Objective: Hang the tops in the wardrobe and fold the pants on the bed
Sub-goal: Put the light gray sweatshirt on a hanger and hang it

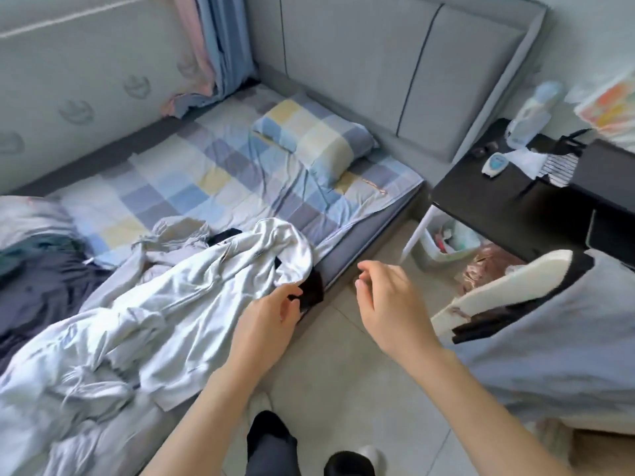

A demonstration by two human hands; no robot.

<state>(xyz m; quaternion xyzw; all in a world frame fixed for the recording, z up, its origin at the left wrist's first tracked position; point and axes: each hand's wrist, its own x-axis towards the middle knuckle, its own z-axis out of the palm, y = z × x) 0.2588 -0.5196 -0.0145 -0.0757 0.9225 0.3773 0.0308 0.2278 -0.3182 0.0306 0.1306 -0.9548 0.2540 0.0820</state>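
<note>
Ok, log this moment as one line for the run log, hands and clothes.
left hand: pinching black trim of white top at bed edge | right hand: open, above floor, holding nothing | no pants folded yet

white top (192,297): lower part cut off at left edge | desk (515,204): right side out of frame

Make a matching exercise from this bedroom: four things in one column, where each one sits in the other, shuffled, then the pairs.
Things
1. checked pillow
2. white garment
3. left hand
4. dark table

Places
A. right of the bed, past its edge
B. at the black cloth on the bed's near edge
C. at the head of the bed, by the grey headboard
D. crumpled across the near part of the bed

Pairs: 1-C, 2-D, 3-B, 4-A
</note>
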